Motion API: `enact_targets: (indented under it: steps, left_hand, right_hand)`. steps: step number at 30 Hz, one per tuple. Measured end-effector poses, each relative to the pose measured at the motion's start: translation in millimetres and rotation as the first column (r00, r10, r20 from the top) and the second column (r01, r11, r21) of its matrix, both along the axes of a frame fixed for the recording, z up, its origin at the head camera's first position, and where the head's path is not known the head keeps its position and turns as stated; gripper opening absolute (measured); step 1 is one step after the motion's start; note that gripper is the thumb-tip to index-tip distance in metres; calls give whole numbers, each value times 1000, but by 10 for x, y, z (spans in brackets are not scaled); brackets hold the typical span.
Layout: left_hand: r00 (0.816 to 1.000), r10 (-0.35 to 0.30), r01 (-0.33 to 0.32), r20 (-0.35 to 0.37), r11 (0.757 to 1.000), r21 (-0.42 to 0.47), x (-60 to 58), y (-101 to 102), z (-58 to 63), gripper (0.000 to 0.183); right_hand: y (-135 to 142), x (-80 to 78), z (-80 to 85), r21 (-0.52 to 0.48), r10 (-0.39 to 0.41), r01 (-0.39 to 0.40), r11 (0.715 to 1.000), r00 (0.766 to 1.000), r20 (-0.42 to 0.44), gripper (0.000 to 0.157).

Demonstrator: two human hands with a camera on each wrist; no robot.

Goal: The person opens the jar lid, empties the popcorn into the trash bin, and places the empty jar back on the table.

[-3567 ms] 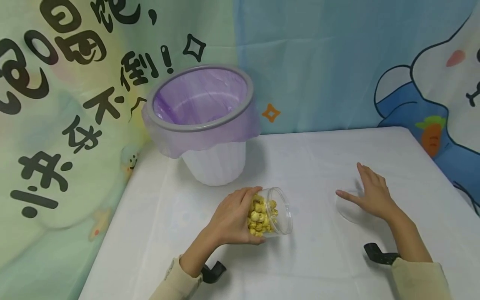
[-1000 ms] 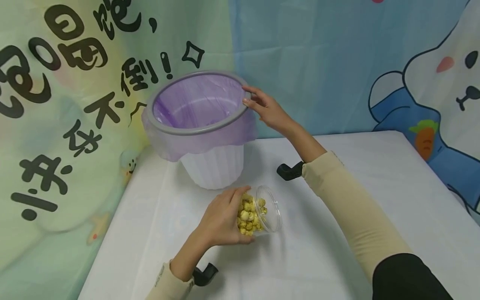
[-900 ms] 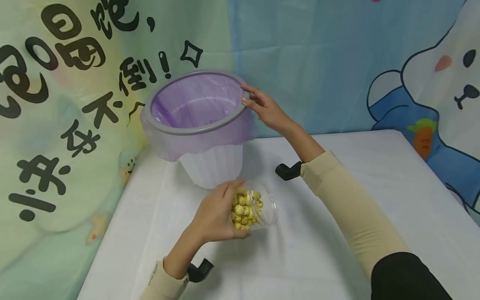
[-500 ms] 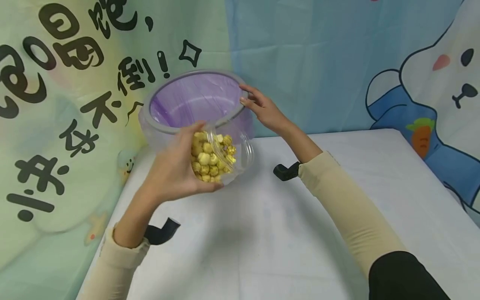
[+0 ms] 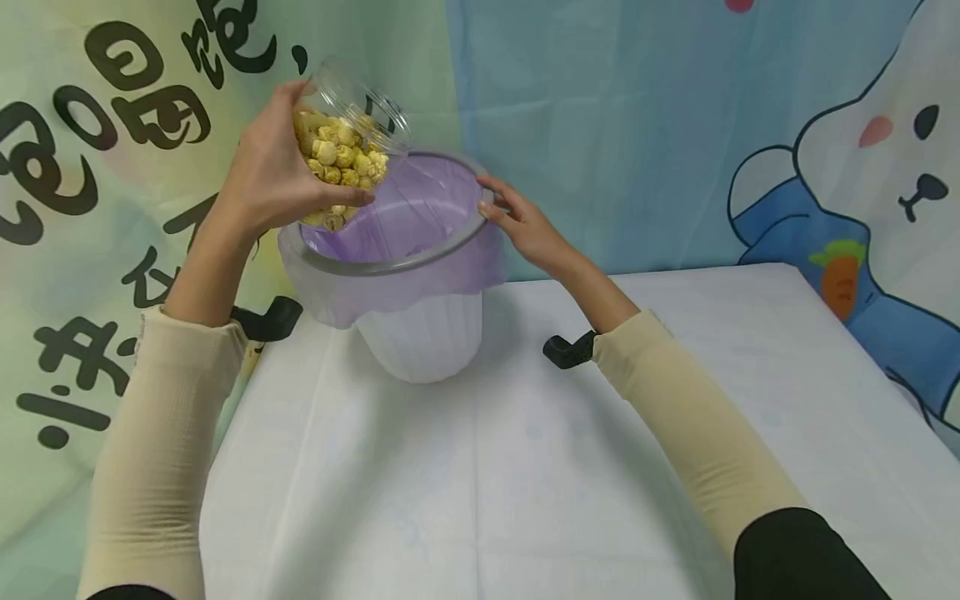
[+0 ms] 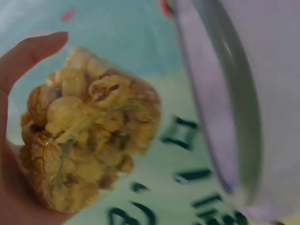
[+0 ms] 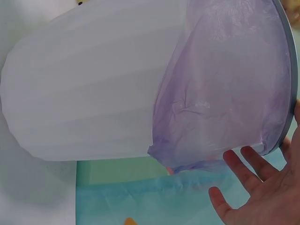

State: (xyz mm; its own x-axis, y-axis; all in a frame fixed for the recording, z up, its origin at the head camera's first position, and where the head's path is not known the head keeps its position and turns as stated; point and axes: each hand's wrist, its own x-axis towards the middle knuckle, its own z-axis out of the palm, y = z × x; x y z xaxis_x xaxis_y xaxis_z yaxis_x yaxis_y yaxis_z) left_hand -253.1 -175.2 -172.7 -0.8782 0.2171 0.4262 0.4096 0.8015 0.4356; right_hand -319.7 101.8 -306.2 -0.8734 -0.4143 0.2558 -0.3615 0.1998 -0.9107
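My left hand (image 5: pixel 277 171) grips a clear plastic jar (image 5: pixel 347 93) of yellow popcorn (image 5: pixel 333 154), thumb and fingers on opposite sides. Tilted, with its lidless mouth to the right, the jar is above the left part of a white trash bin (image 5: pixel 423 337). A purple liner (image 5: pixel 408 200) lines the bin and folds outward over its grey rim (image 5: pixel 390 267). On the rim's right side, my right hand (image 5: pixel 528 229) pinches the edge. The right wrist view shows several fingers of that hand (image 7: pixel 260 190) spread beside the liner. The popcorn is in the jar.
The bin stands on a white-covered table (image 5: pixel 480 483), near its back left. Behind it hangs a printed cloth backdrop (image 5: pixel 622 142) with a cartoon figure at the right and large black characters at the left. Black wrist mounts (image 5: pixel 273 319) stick out from both wrists.
My left hand has lifted the popcorn jar from low in front of the bin, up and leftward to above its rim. The right hand came from the table's right side and has stayed on the rim.
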Motion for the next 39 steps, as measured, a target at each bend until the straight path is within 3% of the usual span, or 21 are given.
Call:
enact_targets:
  steps: [6, 11, 19, 27, 29, 35, 39]
  left_hand:
    - [996, 73, -67, 40, 988, -139, -431, -140, -148, 117]
    - [996, 88, -84, -5, 936, -341, -591, -177, -309, 114]
    - [998, 18, -48, -56, 803, -594, -652, -128, -447, 110]
    - [983, -97, -46, -154, 686, -726, -691, -79, -509, 103]
    - [979, -109, -54, -170, 669, -741, -694, -78, -523, 104]
    - [963, -163, -56, -215, 658, -751, -692, -94, -563, 93]
    - [948, -206, -56, -240, 639, -768, -694, -108, -570, 90]
  right_hand:
    - [0, 4, -24, 15, -5, 5, 1000, 1000, 7, 52]
    - [-10, 58, -40, 17, -1, 1, 1000, 1000, 26, 52]
    - [6, 73, -109, 9, -2, 2, 1000, 999, 33, 52]
    - [9, 57, -57, 9, 9, -9, 1000, 999, 31, 52]
    - [2, 98, -7, 4, 15, -15, 1000, 999, 41, 52]
    - [-19, 232, 138, 6, 22, -23, 1000, 999, 46, 52]
    - [-5, 138, 79, 6, 12, -13, 1000, 999, 39, 52]
